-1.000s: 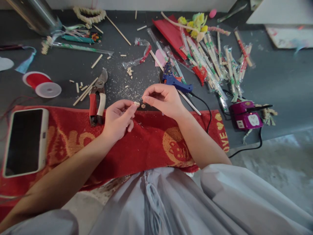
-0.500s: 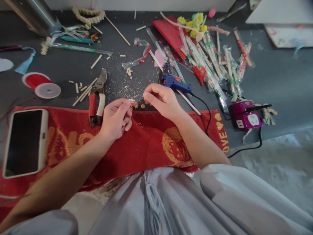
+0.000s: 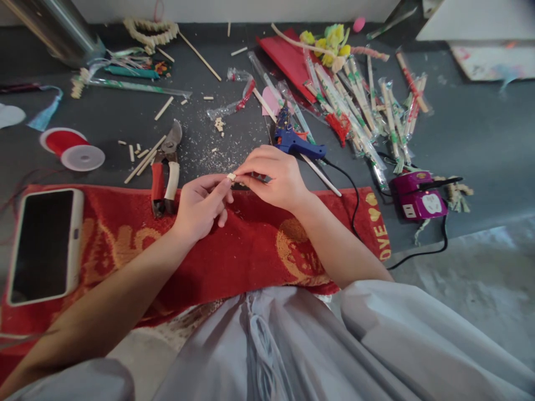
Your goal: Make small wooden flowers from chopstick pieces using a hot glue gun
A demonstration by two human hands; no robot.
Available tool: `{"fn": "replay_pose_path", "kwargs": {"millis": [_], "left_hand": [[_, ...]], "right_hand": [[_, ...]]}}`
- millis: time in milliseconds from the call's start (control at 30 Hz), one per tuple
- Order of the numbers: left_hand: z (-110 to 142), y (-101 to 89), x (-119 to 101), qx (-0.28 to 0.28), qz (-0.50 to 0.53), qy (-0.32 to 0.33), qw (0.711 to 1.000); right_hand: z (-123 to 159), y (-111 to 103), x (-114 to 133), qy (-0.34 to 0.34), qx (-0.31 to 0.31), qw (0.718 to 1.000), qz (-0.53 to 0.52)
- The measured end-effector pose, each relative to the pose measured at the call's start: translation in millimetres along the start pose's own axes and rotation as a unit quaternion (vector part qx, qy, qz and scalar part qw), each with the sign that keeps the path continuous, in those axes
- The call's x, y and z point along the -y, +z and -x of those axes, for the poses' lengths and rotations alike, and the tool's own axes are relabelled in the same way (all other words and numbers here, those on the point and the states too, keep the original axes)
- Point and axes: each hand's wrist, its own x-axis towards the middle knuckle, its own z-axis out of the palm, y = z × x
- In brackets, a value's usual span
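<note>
Over the near edge of the table, my left hand [image 3: 204, 203] pinches a small pale piece of wooden stick [image 3: 231, 176] between thumb and forefinger. My right hand [image 3: 271, 175] meets it from the right, its thumb and forefinger closed at the same small piece. Whether the right fingertips hold a separate bit is too small to tell. Just left of my left hand lie pruning shears [image 3: 166, 167] with one red and one white handle. A blue glue gun [image 3: 296, 139] rests beyond my right hand. A little pile of cut stick bits [image 3: 219, 125] sits ahead of both hands.
A red towel [image 3: 234, 250] covers the near edge, with a phone [image 3: 44, 245] on its left end. Around are a red thread spool [image 3: 73, 149], wrapped sticks [image 3: 355, 106], a purple power adapter [image 3: 419, 195] with a black cord, and scattered crumbs.
My right hand has moved left and slightly down until its fingertips touch the small piece in my left hand. The left hand has turned slightly, staying closed on it.
</note>
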Motion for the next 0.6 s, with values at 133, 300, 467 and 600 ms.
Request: {"fn": "replay_pose_path", "kwargs": {"millis": [133,300,467,600], "left_hand": [[-0.9,-4.2,6.2,0.002,-0.018,0.002,1.000],[-1.4,-6.9,10.8,0.008,-0.043,0.004,0.999],[1.8,-4.4,6.5,0.009,-0.053,-0.002,0.999],[3.3,-4.0,4.3,0.022,-0.057,0.006,0.998]], "right_hand": [[1.6,-3.9,-0.2,-0.043,0.017,0.998,0.053],[2.7,-6.7,1.3,-0.074,0.031,0.993,0.081],[1.1,-11.8,2.1,-0.047,0.025,0.995,0.086],[-1.1,-21.1,1.6,0.028,-0.023,0.997,0.067]]}}
